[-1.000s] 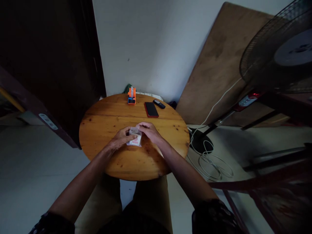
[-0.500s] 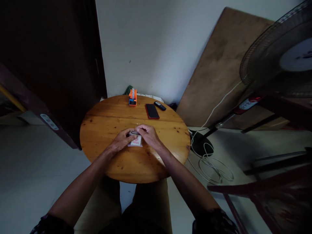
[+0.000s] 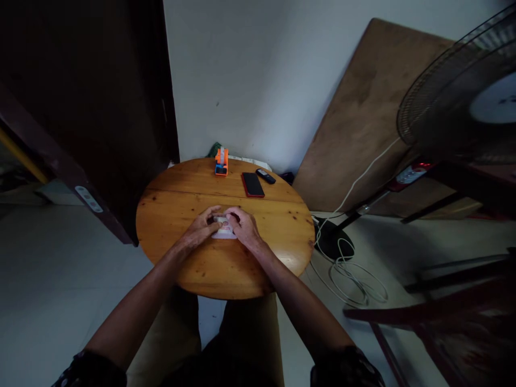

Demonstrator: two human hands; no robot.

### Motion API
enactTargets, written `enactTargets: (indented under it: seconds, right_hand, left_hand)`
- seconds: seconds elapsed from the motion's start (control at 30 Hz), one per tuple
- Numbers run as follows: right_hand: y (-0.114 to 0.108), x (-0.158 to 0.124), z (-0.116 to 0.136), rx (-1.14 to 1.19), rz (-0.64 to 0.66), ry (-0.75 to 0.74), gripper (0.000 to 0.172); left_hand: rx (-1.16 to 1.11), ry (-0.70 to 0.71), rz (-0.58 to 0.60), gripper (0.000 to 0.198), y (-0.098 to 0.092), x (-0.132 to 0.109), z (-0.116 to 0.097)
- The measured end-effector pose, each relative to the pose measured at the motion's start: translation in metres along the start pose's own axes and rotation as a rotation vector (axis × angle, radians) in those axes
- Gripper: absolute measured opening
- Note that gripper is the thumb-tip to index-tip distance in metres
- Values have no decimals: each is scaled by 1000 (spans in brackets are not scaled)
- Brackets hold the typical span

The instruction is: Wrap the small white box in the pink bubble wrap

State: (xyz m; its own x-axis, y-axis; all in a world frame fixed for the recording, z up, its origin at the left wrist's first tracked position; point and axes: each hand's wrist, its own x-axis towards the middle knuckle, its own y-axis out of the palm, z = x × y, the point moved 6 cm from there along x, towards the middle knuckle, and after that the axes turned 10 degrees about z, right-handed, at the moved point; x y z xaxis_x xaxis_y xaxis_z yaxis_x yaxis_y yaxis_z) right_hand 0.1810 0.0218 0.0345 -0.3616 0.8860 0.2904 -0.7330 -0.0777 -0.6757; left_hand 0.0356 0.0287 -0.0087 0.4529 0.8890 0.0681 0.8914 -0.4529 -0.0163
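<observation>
A small white packet (image 3: 224, 233) with red print, in what looks like clear plastic, lies on the round wooden table (image 3: 193, 277) in front of me. My left hand (image 3: 201, 227) grips its left side, the thumb on top and the fingers curled around the far edge. On the right side, my right hand (image 3: 245, 230) holds it with thumb and bent fingers at the upper corner. The fingertips hide the packet's far edge, so I cannot make out exactly what they pinch there.
Toward the back stand an orange and blue tape dispenser (image 3: 221, 162), a dark phone (image 3: 253, 185) with a red edge, and a small black handset (image 3: 265, 176). A standing fan (image 3: 455, 102) and coiled cable (image 3: 358, 279) are on the right, a dark door (image 3: 100, 107) on the left.
My right hand has turned and come down from the packet's top edge to its right corner. My left fingers have lifted and spread slightly. The view has shifted a little.
</observation>
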Motion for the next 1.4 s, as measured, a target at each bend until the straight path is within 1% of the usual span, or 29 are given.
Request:
enactTargets:
  seconds: [0.13,0.23,0.47,0.53,0.67,0.8,0.97,1.17,1.4]
  right_hand:
    - [-3,-1,4,-14,25,-23,20]
    - [-5,-3,7,-66,27,-59,22]
    - [-5,-9,15,-255,119,-157,26]
    - [-6,-10,16,-275,119,-195,25]
    - [-7,-16,17,-336,70,-257,24]
    - [-3,-32,22,-488,74,-269,29]
    - [2,-47,29,-699,113,-237,36]
    - [6,-45,26,-685,111,-213,41]
    - [9,-49,18,-615,91,-220,36]
  left_hand:
    - [-15,-3,-4,70,-1,3,1]
    - [-14,7,-10,67,-2,5,0]
    - [31,4,-18,51,-2,3,-3]
    - [22,18,-10,47,-1,1,-6]
    - [13,36,-2,37,1,-1,-12]
    - [25,11,14,30,3,-3,-16]
    - [20,-16,7,32,3,-4,-15]
    - [34,9,1,31,4,-4,-16]
    - [12,34,-30,32,1,-2,-11]
